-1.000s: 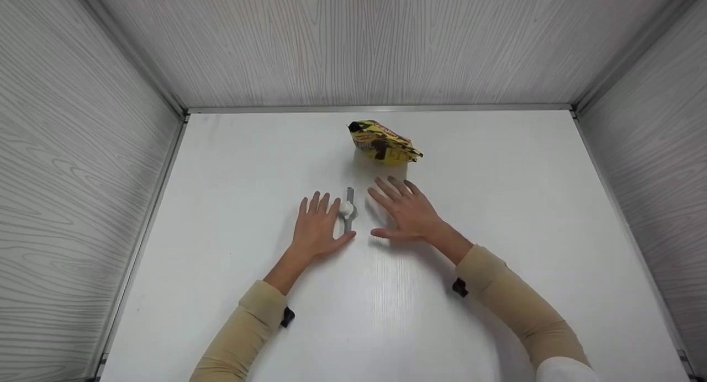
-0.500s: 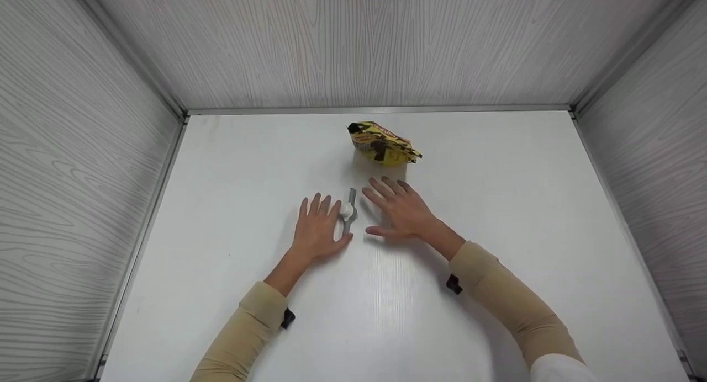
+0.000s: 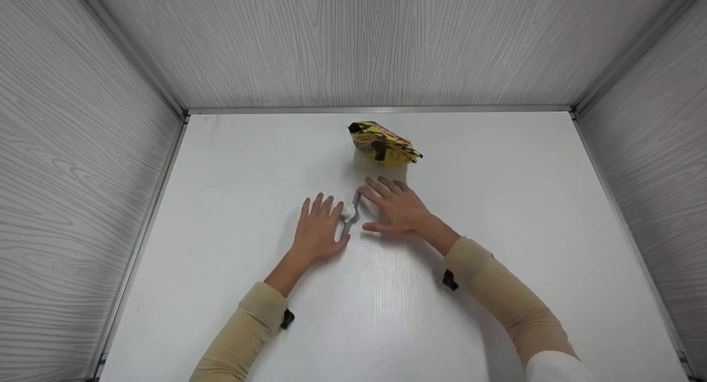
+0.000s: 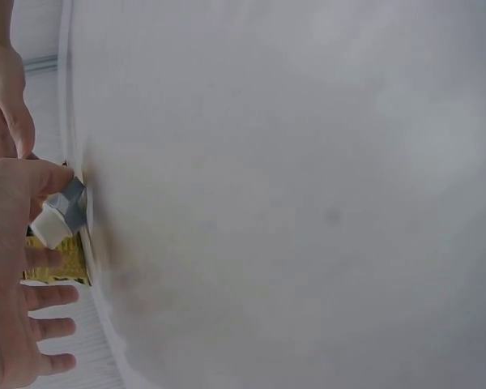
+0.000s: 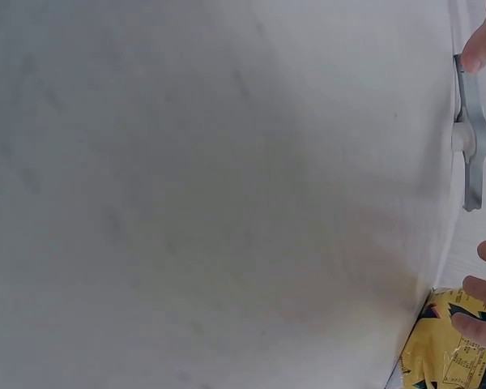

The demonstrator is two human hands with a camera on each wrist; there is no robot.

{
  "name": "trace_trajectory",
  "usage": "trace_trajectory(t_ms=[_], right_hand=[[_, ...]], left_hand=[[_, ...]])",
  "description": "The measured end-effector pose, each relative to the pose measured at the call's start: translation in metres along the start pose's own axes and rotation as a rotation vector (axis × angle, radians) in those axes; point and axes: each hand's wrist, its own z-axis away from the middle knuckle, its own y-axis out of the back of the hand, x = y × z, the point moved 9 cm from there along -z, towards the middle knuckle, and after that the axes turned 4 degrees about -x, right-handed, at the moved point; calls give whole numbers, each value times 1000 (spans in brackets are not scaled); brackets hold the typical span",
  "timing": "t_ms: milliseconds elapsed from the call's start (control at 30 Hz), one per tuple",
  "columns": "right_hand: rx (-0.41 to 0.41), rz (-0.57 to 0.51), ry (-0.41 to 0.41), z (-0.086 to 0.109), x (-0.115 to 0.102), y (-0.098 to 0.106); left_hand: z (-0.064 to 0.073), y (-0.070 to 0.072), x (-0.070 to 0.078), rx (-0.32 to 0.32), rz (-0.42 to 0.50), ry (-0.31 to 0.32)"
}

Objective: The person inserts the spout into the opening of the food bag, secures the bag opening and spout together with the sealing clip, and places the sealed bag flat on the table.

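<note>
A grey bar-shaped piece with a white round cap (image 3: 348, 211) lies between the two hands on the white table (image 3: 469, 166), its far end leaning right. My left hand (image 3: 316, 233) rests with straight, spread fingers along its left side. The left thumb (image 4: 53, 173) is at the bar's near end, and the index fingertip is right by the cap. My right hand (image 3: 399, 208) spreads its fingers to the right of the bar; its index fingertip overlaps the far end in the head view. The right wrist view shows the grey bar (image 5: 473, 138) standing on edge with its cap sideways.
Behind the hands stands a yellow and black snack bag (image 3: 384, 144). Grey wood-grain panels (image 3: 353, 45) enclose the table at the back and on both sides. Small black devices (image 3: 450, 280) hang at both sleeve cuffs.
The right hand has moved left, toward the grey bar. The bar has turned clockwise, its far end swinging right. The left thumb has drawn slightly left; the bag stays put.
</note>
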Motion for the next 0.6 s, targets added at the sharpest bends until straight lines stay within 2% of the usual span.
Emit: trace_trajectory(t_ms=[467, 600], right_hand=[[-4, 18, -14, -6, 7, -2], [9, 4, -12, -7, 7, -2]], left_hand=[[1, 2, 5, 17, -21, -31], [3, 1, 8, 24, -63, -58]])
